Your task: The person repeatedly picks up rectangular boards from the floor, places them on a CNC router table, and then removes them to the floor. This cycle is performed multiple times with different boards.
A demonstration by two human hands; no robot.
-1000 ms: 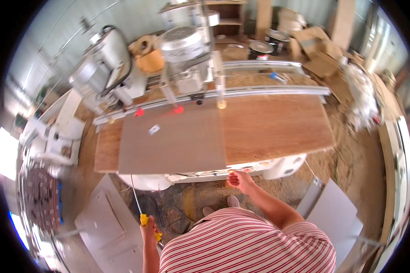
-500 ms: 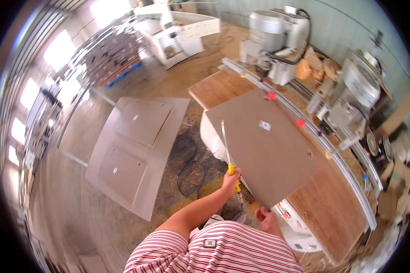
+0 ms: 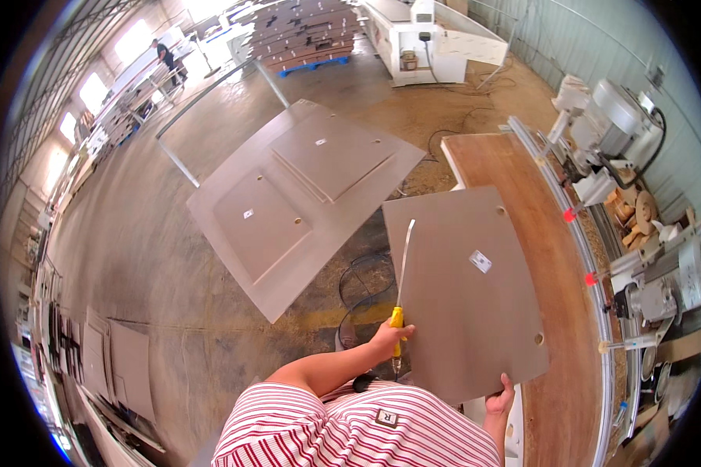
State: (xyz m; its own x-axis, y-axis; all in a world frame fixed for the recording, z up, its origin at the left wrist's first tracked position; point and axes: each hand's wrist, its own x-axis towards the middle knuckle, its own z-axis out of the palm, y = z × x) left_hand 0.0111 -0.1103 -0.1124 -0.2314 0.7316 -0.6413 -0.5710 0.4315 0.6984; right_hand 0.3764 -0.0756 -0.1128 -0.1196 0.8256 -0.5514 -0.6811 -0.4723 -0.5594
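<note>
My left hand (image 3: 389,340) is closed around the yellow handle of an air blow gun (image 3: 398,319), whose long thin metal nozzle points away from me with a bent tip. That hand also sits against the left edge of a grey-brown cabinet door panel (image 3: 459,311). My right hand (image 3: 501,397) grips the panel's near edge, thumb on top and fingers hidden beneath. Two round holes and a white label mark the panel's face. It is held in front of me, its right part overlapping the wooden bench top (image 3: 566,335).
To the left, two similar panels (image 3: 257,226) lie on a larger board (image 3: 288,288). Drilling machines (image 3: 611,117) and a metal rail (image 3: 576,233) with red-tipped clamps line the bench's right. A black hose (image 3: 350,288) coils on the floor. Far left, a person (image 3: 163,56) stands.
The panel has come off the bench toward my body and turned, held in my hands. My view has swung left, so the surroundings shift rightward. The blow gun stays in my left hand.
</note>
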